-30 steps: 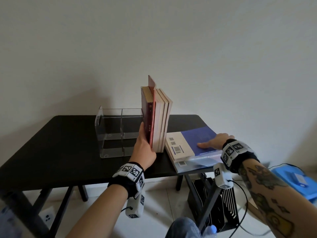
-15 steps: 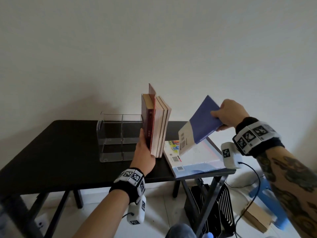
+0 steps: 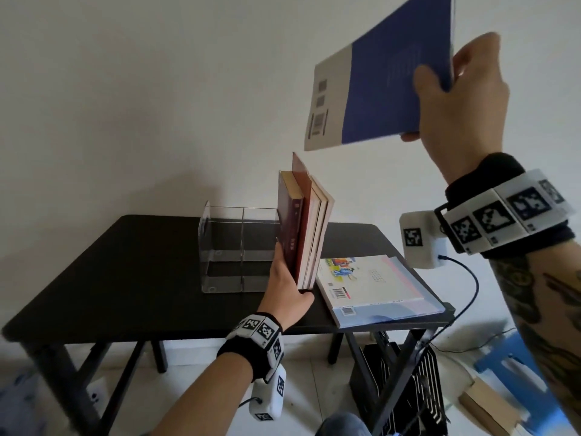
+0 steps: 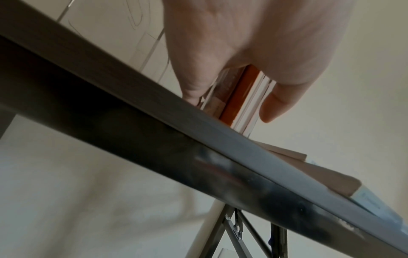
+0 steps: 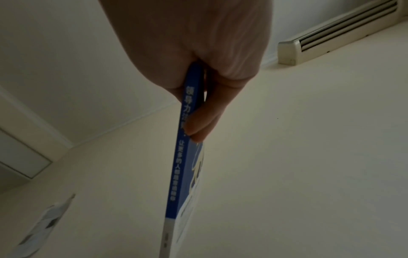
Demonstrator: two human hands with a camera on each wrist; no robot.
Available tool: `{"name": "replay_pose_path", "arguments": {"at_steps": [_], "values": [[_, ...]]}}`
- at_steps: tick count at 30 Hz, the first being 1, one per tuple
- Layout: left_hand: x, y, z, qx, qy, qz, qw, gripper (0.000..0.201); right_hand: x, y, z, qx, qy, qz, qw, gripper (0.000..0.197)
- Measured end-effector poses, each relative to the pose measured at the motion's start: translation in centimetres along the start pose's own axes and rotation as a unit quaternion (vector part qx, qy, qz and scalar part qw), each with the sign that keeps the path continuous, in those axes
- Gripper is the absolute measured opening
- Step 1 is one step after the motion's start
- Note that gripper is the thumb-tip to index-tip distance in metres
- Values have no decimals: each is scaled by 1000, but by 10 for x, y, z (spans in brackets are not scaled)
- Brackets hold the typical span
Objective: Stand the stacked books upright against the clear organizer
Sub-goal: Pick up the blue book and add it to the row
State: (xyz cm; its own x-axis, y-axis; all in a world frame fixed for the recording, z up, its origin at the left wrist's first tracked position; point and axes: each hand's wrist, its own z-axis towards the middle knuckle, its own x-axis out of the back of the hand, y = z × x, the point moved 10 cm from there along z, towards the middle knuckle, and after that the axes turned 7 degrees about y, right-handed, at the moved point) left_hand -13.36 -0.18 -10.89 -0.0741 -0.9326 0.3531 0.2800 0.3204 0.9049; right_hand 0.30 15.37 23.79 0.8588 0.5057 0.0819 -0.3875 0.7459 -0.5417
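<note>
Black table point(image 3: 132, 278) against a plain wall. Left hand point(image 3: 284, 289) clamps the upright books point(image 3: 303, 228) near the front edge, thumb one side, fingers the other, bracing them against the clear organizer point(image 3: 234, 247) so they don't topple. Right hand point(image 3: 462, 99) pinches a blue book point(image 3: 386, 80) high above, probably next in the row. Two flat books point(image 3: 374, 284) remain at the right front corner.
</note>
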Motion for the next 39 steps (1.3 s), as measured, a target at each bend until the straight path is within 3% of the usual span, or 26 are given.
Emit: {"name": "replay_pose_path", "arguments": {"at_steps": [9, 17, 21, 25, 31, 34, 39], "values": [[11, 1, -6, 28, -36, -33, 998, 77, -55, -23, -25, 2, -62, 37, 997, 22], [21, -16, -15, 89, 8, -53, 995, 76, -121, -16, -65, 43, -160, -81, 983, 16], [30, -19, -14, 112, 38, -66, 991, 80, -142, -12, -81, 68, -206, -189, 958, 16], [41, -15, -6, 98, 73, -78, 989, 78, -154, -23, -96, 151, -198, -330, 910, 17], [33, 9, 2, 27, 33, -90, 995, 73, -182, -14, -130, 149, -281, -356, 879, 13], [33, 3, 6, 47, 34, -75, 996, 56, -184, -10, -140, 148, -303, -372, 865, 9], [33, -5, 5, 60, 20, -10, 998, 71, -185, -5, -149, 172, -327, -398, 840, 13]]}}
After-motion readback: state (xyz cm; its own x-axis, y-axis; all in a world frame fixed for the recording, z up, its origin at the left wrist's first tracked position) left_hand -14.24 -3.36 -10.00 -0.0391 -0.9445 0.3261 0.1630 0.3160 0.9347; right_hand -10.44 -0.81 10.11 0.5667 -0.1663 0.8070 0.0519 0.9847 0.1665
